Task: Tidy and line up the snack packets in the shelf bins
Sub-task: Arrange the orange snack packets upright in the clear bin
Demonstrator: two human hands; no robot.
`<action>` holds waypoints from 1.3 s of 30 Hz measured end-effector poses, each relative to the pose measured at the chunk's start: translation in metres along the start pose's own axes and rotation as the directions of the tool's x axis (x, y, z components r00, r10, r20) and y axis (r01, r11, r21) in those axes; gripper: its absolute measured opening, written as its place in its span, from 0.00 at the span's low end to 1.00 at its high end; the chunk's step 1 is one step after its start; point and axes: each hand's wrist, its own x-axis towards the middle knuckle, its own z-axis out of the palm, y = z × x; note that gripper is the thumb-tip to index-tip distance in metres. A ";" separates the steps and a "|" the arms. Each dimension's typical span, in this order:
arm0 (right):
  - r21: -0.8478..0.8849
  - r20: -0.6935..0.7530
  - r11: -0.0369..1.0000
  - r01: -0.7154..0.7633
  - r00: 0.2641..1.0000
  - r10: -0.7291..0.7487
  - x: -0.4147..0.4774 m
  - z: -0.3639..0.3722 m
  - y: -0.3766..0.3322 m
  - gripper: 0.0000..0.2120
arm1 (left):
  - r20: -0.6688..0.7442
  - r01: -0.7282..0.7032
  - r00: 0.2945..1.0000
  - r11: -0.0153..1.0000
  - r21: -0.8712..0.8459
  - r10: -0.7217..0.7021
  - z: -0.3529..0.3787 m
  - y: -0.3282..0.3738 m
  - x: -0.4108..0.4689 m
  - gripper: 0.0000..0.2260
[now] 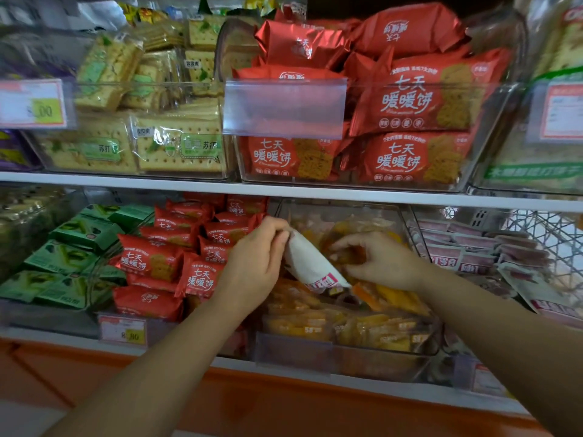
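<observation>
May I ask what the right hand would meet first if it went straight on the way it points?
Probably the white packet that the left hand pinches: the right hand points left at it above the orange packets. Depth is unclear; it might pass behind.

We count two hands, left hand (252, 266) and right hand (383, 263); one white packet (310, 263); two shelves, upper shelf (126, 180) and lower shelf (284, 371).

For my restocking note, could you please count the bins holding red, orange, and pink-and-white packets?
Red-packet bins: 2, the upper bin and the lower bin
Orange-packet bin: 1
Pink-and-white-packet bin: 1
Total: 4
</observation>
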 end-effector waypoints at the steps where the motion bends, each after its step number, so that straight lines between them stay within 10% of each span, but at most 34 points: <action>1: 0.061 -0.020 0.998 0.003 1.000 -0.002 -0.003 0.000 0.001 0.14 | -0.047 0.020 0.999 1.000 -0.010 -0.020 -0.003 0.004 0.001 0.06; 7: 0.507 -0.048 0.861 -0.028 0.997 0.060 -0.043 -0.017 -0.025 0.20 | -0.090 0.029 0.995 0.999 -0.024 -0.031 0.007 0.037 0.007 0.03; 19: 0.308 -0.268 0.934 -0.183 0.925 0.269 -0.131 -0.060 0.008 0.06 | 0.239 0.190 0.961 0.958 -0.217 -0.137 0.076 0.117 0.018 0.06; 26: 0.164 -0.512 0.865 -0.474 0.708 0.486 -0.137 -0.073 0.075 0.21 | 0.744 -0.196 0.666 0.949 0.248 -0.056 0.092 0.095 0.012 0.24; 31: -0.092 -0.470 0.829 -0.552 0.758 0.453 -0.127 -0.065 0.083 0.26 | 0.828 -0.282 0.551 0.910 0.304 -0.106 0.095 0.089 0.020 0.33; 39: -0.175 -0.172 0.978 -0.116 0.981 0.085 -0.112 -0.052 0.036 0.14 | 0.765 -0.191 0.634 0.936 0.296 -0.113 0.066 0.057 0.031 0.20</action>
